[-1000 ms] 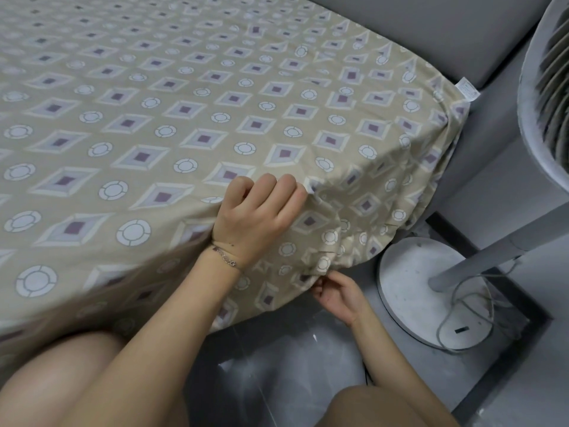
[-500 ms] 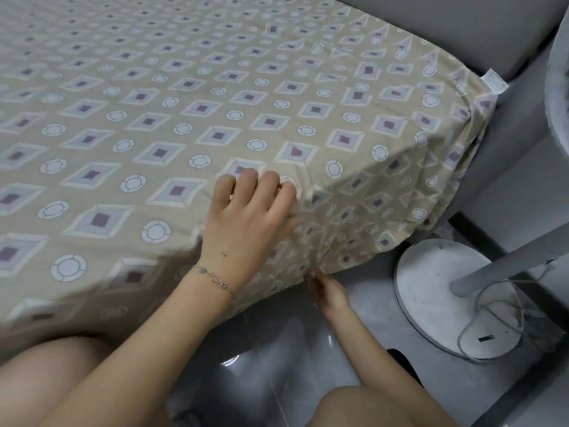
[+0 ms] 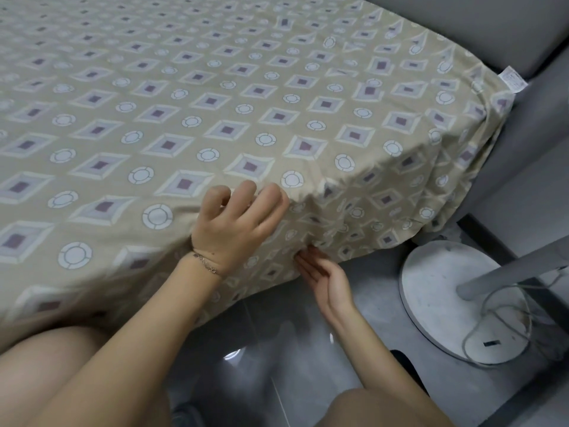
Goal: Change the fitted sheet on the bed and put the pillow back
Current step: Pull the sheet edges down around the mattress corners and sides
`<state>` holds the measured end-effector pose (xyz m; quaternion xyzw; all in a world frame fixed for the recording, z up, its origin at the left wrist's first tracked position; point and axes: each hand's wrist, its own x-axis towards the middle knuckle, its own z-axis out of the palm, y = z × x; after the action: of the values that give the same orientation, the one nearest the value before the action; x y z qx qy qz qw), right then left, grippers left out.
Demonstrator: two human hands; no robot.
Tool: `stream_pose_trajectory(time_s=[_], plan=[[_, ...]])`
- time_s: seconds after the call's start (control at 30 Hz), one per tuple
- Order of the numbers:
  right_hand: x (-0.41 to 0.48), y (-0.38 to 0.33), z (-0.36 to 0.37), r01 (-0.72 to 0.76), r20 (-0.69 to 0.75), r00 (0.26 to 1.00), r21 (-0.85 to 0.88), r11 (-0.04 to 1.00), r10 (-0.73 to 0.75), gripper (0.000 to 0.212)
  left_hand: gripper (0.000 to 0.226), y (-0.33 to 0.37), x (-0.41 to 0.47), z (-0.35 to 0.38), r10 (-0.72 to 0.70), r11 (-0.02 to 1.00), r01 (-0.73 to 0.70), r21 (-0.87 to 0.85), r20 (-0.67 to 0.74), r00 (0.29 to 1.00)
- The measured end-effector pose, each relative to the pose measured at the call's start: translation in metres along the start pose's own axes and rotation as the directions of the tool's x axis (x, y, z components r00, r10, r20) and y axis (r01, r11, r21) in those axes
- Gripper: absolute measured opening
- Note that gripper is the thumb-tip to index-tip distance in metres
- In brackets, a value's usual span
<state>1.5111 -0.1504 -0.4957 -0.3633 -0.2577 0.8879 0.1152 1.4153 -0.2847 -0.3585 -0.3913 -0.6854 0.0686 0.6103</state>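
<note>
A tan fitted sheet (image 3: 215, 103) with square and circle prints covers the mattress top and hangs gathered over its near corner. My left hand (image 3: 234, 229) rests on the mattress edge, fingers bent, fingertips pressing the sheet. Lower down, my right hand (image 3: 326, 278) lies palm up with straight fingers, their tips tucked under the sheet's hem. A white label (image 3: 512, 80) sticks out at the far corner. No pillow is in view.
A grey padded headboard (image 3: 462, 23) runs along the right side of the bed. A standing fan's round white base (image 3: 440, 291), its pole (image 3: 508, 269) and a loose cable (image 3: 492, 318) sit on the grey floor (image 3: 277, 349) close to the corner. My knees frame the bottom edge.
My right hand has turned palm up and slid its fingers further under the hem. My left hand stayed on the mattress edge, its fingers shifting slightly.
</note>
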Motion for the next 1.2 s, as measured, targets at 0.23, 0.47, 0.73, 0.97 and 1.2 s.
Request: stream_pose_trajectory(time_s=[0.23, 0.47, 0.73, 0.97, 1.2], plan=[[-0.003, -0.014, -0.006, -0.1, 0.034, 0.994, 0.031, 0.994, 0.099, 0.027, 0.026, -0.006, 0.002, 0.002, 0.033, 0.999, -0.034, -0.016, -0.064, 0.997], [0.005, -0.026, -0.01, -0.064, 0.053, 0.997, 0.039, 0.997, 0.061, 0.033, 0.024, -0.008, 0.005, 0.002, 0.055, 0.998, -0.057, -0.023, -0.087, 0.995], [0.001, -0.031, -0.001, -0.093, 0.152, 0.984, 0.022, 0.995, 0.088, 0.036, 0.022, -0.009, 0.007, 0.003, 0.043, 0.999, -0.047, -0.024, -0.143, 0.989], [0.005, -0.033, 0.004, -0.115, 0.312, 0.947, 0.11, 0.987, 0.075, 0.073, 0.025, -0.012, 0.012, 0.004, 0.025, 0.999, -0.03, -0.026, -0.171, 0.985], [0.019, -0.033, 0.03, -0.137, 0.289, 0.953, 0.158, 0.978, 0.087, 0.046, 0.025, -0.012, 0.01, 0.005, 0.019, 0.999, -0.026, -0.038, -0.17, 0.985]])
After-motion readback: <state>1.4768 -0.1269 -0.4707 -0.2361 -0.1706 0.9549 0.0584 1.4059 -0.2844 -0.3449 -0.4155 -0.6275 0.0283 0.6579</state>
